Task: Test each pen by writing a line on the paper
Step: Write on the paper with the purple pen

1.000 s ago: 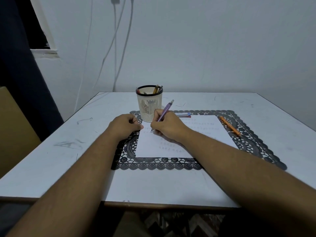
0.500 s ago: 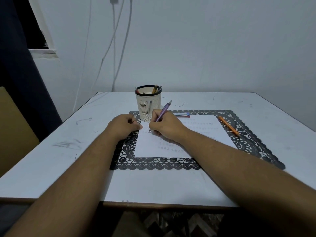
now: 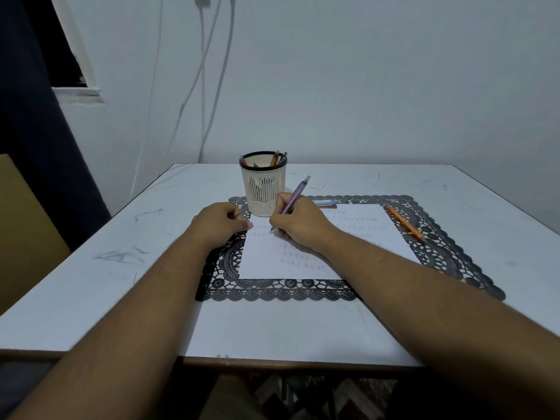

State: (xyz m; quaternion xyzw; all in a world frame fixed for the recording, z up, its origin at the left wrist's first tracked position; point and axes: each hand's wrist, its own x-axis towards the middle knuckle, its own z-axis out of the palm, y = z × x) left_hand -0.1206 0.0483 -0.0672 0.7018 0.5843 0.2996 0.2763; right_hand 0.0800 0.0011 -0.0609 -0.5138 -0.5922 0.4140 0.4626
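Observation:
A white sheet of paper (image 3: 357, 241) with several rows of small marks lies on a black lace mat (image 3: 439, 247). My right hand (image 3: 300, 221) grips a purple pen (image 3: 295, 195), its tip touching the paper's upper left area. My left hand (image 3: 219, 224) rests curled on the paper's left edge, thumb pressing the sheet. An orange pen (image 3: 406, 227) lies on the mat to the right of the paper. A blue-and-red pen (image 3: 325, 203) lies behind my right hand. A cream pen cup (image 3: 263, 189) with a black rim holds several pens.
The white table (image 3: 91, 268) shows scuff marks on its left side. Cables hang down the wall behind the cup. A brown board stands at the far left, below a dark curtain and a window ledge.
My right hand and the purple pen have shifted slightly left across the paper. The left hand has stayed in place on the sheet's edge.

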